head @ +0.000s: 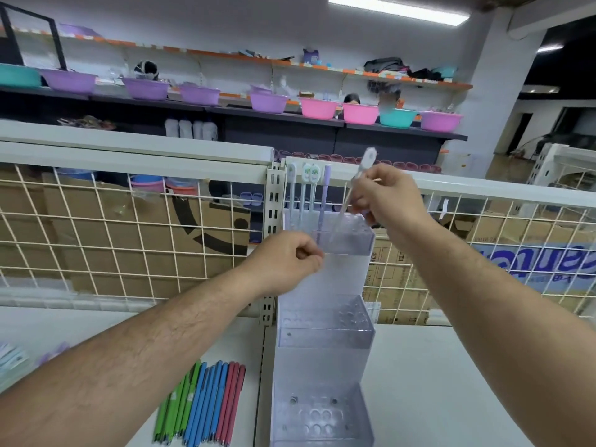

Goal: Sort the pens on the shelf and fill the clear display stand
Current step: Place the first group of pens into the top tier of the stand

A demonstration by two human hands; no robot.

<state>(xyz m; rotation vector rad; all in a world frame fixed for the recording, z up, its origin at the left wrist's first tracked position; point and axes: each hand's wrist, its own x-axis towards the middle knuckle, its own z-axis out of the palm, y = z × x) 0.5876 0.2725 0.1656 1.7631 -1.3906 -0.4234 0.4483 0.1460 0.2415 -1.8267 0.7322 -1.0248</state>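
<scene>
Pinching pen (362, 167) over stand (322, 279), right hand (388, 201), left hand (287, 258) at stand's edge

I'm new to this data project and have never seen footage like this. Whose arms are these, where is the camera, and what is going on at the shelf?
No machine here: a person works bare-handed, and one wide-angle camera worn on their head looks forward and down, so both arms reach in from below. The right hand pinches a white-capped pen, tilted over the top tier of a clear display stand, where four pens stand. The left hand is curled at that tier's front edge; whether it grips it is unclear. On the white shelf beside the stand lie green, blue and red pens.
</scene>
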